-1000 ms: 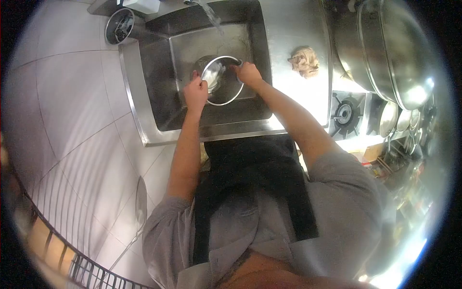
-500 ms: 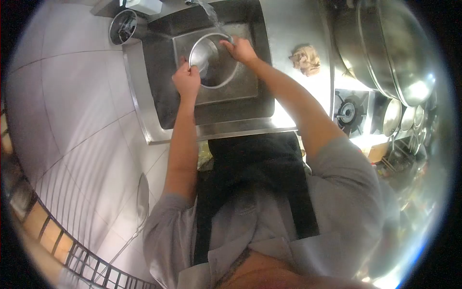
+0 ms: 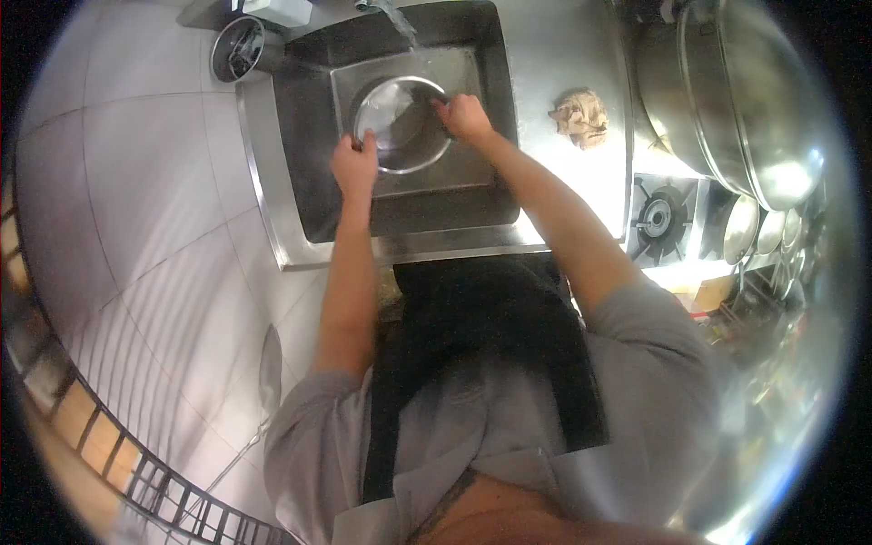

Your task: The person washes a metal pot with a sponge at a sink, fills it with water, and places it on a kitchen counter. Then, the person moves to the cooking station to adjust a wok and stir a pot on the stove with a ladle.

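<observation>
A round, shiny metal pot is held over the sink, its open mouth facing up toward me. My left hand grips the left side of its rim, thumb on top and fingers hidden below. On the opposite side, my right hand is closed on the upper right of the rim. Water runs from the faucet just beyond the pot. The inside looks wet and bright on the left; whether water stands in it I cannot tell.
A crumpled brown cloth or paper lies on the steel counter to the right. Past it are a gas burner and large metal pans. A metal container stands at the sink's far left corner. A black wire rack is lower left.
Both hands have shifted the pot slightly toward me and to the right, away from the water stream. Its tilt has changed a little. The grip stays on both sides.
</observation>
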The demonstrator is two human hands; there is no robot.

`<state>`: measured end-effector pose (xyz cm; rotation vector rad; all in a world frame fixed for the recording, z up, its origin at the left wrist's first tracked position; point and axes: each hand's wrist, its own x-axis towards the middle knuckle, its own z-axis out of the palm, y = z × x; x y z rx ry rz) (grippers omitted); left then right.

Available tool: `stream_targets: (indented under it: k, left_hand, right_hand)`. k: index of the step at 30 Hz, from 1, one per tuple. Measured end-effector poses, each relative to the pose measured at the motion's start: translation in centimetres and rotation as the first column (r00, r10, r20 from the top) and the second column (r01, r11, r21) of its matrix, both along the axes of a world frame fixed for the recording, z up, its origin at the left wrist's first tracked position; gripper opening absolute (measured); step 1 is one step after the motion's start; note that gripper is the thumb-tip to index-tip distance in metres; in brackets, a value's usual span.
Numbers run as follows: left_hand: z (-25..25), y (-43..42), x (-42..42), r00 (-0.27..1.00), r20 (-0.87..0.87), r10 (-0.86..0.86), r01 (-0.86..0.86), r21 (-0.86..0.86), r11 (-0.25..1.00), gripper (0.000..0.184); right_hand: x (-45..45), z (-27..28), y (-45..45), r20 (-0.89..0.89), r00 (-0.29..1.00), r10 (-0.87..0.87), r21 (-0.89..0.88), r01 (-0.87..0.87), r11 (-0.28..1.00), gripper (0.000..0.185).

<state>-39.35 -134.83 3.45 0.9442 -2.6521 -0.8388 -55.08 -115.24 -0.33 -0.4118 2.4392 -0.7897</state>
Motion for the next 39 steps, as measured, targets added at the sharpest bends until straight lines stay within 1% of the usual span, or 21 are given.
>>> stream_targets:
  k: [3,5,7,9,11,13,15,16,17,19,20,22,25,27,29,31,32,33,35,37,39]
  left_hand:
    - [2.1,-1.3,-1.9,0.978,0.138,-0.154,0.149,0.047,0.988,0.029]
    - [0.9,-1.3,-3.2,0.813,0.270,-0.516,0.550,-0.062,0.833,0.019]
    - [1.0,0.1,-4.0,0.797,0.288,-0.532,0.558,-0.011,0.830,0.016]
    - [1.2,1.3,-4.1,0.855,0.274,-0.439,0.456,0.002,0.890,0.015]
    - [3.0,1.4,-3.8,0.886,0.201,-0.418,0.431,-0.025,0.902,0.015]
    - [3.8,1.1,-3.4,0.911,0.129,-0.391,0.399,-0.044,0.916,0.014]
    - [4.0,0.6,-3.1,0.992,-0.072,-0.108,0.109,0.006,0.994,0.017]
    - [4.2,1.1,-3.3,0.970,-0.207,-0.126,0.099,-0.133,0.986,0.018]
    - [3.2,1.0,-3.0,0.971,-0.205,-0.122,0.095,-0.136,0.986,0.018]
    - [1.0,0.8,-3.3,0.905,-0.424,-0.029,-0.048,-0.170,0.984,0.015]
    - [0.9,1.0,-2.9,0.942,-0.321,0.095,-0.118,-0.052,0.992,0.013]
    - [0.8,1.3,-2.8,0.927,-0.362,0.101,-0.129,-0.053,0.990,0.013]
    - [-0.2,1.1,-3.0,0.924,-0.383,0.010,-0.091,-0.193,0.977,0.012]
    - [0.0,1.4,-2.5,0.935,-0.342,-0.095,-0.026,-0.334,0.942,0.011]
    - [1.5,2.8,-3.0,0.973,-0.194,0.121,-0.082,0.198,0.977,0.015]
    - [0.1,2.6,-3.0,0.938,-0.275,0.211,-0.131,0.282,0.951,0.018]
    - [-0.4,2.2,-2.9,0.931,-0.357,0.073,-0.073,0.012,0.997,0.018]
    - [-0.4,1.8,-2.7,0.914,-0.399,-0.075,-0.035,-0.261,0.965,0.018]
    - [1.7,1.5,-1.8,0.958,-0.286,0.032,-0.046,-0.042,0.998,0.016]
    - [2.0,0.7,-1.4,0.982,-0.183,-0.052,0.049,-0.022,0.999,0.013]
    - [3.1,1.2,-1.6,0.958,-0.231,-0.168,0.154,-0.079,0.985,0.014]
  right_hand:
    - [-0.7,1.2,-1.3,-0.110,0.950,0.292,0.073,-0.285,0.956,0.032]
    - [-0.5,4.3,-2.7,-0.204,0.754,0.625,0.235,-0.582,0.779,0.024]
    - [0.5,3.8,-4.2,-0.356,0.719,0.597,0.177,-0.575,0.798,0.021]
    - [1.3,3.3,-5.2,-0.752,0.357,0.554,0.155,-0.721,0.675,0.024]
    - [-1.3,4.4,-4.6,-0.701,0.406,0.586,0.116,-0.746,0.656,0.030]
    - [-3.8,4.4,-3.7,-0.210,0.851,0.482,0.037,-0.485,0.874,0.043]
    - [-4.1,2.8,-2.5,-0.203,0.951,0.232,-0.035,-0.244,0.969,0.049]
    - [-3.6,1.5,-2.4,-0.177,0.984,-0.032,-0.105,0.013,0.994,0.055]
    - [-2.2,0.3,-2.7,-0.175,0.984,-0.028,-0.108,0.009,0.994,0.055]
    - [0.1,-1.1,-3.2,0.199,0.938,-0.285,-0.019,0.294,0.956,0.066]
    - [0.7,-1.2,-2.8,0.198,0.938,-0.285,-0.020,0.294,0.956,0.066]
    - [2.1,0.0,-1.6,0.208,0.961,0.182,0.037,-0.194,0.980,0.068]
    - [3.0,10.6,-1.2,0.166,0.986,0.025,0.068,-0.037,0.997,0.066]
    - [4.6,9.1,-3.4,0.066,0.990,0.127,-0.031,-0.125,0.992,0.065]
    - [6.1,4.9,-5.3,-0.062,0.976,0.207,-0.122,-0.213,0.969,0.066]
    - [6.7,1.5,-6.2,-0.250,0.930,0.269,-0.525,-0.364,0.769,0.059]
    - [6.2,2.0,-5.1,0.010,0.931,0.364,-0.612,-0.282,0.739,0.045]
    - [5.5,1.9,-4.3,0.000,0.933,0.359,-0.612,-0.284,0.738,0.045]
    - [5.3,0.8,-2.7,-0.249,0.827,0.504,-0.502,-0.555,0.663,0.036]
    - [1.3,0.4,-2.3,-0.479,0.509,0.715,0.183,-0.739,0.648,0.036]
    - [-1.7,0.2,-2.8,-0.702,0.231,0.673,0.305,-0.756,0.578,0.035]
